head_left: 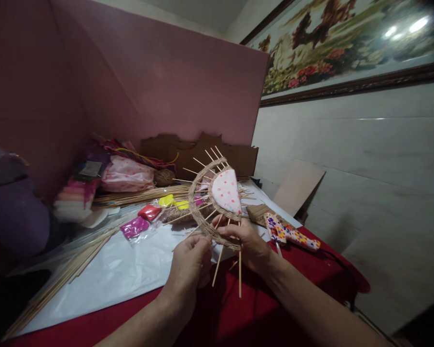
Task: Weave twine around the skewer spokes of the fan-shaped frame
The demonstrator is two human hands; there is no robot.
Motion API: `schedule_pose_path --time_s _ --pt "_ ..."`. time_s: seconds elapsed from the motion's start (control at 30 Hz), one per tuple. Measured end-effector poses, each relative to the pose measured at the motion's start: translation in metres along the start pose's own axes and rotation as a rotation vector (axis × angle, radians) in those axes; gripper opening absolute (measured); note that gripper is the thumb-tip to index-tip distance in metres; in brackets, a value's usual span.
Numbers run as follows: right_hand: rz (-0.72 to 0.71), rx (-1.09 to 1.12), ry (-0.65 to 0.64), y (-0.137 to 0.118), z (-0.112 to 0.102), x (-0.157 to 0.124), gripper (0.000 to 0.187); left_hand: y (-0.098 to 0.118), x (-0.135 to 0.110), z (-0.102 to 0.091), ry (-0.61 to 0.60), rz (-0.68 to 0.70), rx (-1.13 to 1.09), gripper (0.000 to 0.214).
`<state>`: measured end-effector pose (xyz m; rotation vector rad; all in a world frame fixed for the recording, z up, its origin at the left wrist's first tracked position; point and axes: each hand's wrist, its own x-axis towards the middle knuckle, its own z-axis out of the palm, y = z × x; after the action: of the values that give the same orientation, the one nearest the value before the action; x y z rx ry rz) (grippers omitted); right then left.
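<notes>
A half-round craft piece point(198, 212) of thin wooden sticks and braided jute twine is held up above the table. Its centre is a half-disc of pink dotted fabric point(225, 191), and the sticks fan outward past the twine arc. My right hand point(248, 241) grips the lower end, with thumb over the twine near the fabric. My left hand point(192, 258) is closed at the lower outer edge of the arc, its fingertips pinched by the twine and a stick. Exactly what the left fingertips pinch is partly hidden.
A flower-patterned glue gun point(292, 235) lies at the right on the red tablecloth point(217, 308). Small clay packets point(134, 228) sit on white sheeting point(130, 267). Bundled sticks point(67, 270), folded dotted fabric point(128, 173) and a twine ball point(164, 177) lie left and behind. Cardboard point(198, 152) leans at the back.
</notes>
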<state>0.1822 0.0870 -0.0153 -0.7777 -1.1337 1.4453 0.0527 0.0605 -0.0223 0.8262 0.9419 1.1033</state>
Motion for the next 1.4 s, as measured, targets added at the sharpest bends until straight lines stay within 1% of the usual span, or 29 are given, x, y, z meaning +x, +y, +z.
schedule_pose_path --time_s 0.6,0.83,0.97,1.23,1.4 --pt "0.020 0.023 0.021 -0.0022 0.0015 -0.0023 0.017 0.0010 -0.0009 0.0004 0.015 0.007 0.043 0.033" --pt "-0.002 0.019 -0.001 -0.0011 0.0014 -0.0022 0.016 -0.0001 -0.0008 -0.0004 0.007 0.012 0.035 0.035" --pt "0.001 0.030 -0.001 0.0000 0.0004 -0.0008 0.018 0.0011 -0.0015 -0.0002 0.005 0.014 0.032 0.036" --pt "0.000 0.036 -0.026 0.0018 0.0003 0.0007 0.016 0.0005 -0.0030 -0.0013 0.012 -0.007 0.037 0.029" --pt "0.001 0.026 -0.055 0.0030 0.0004 0.0010 0.016 0.0015 -0.0038 -0.0014 0.012 0.001 0.033 0.029"
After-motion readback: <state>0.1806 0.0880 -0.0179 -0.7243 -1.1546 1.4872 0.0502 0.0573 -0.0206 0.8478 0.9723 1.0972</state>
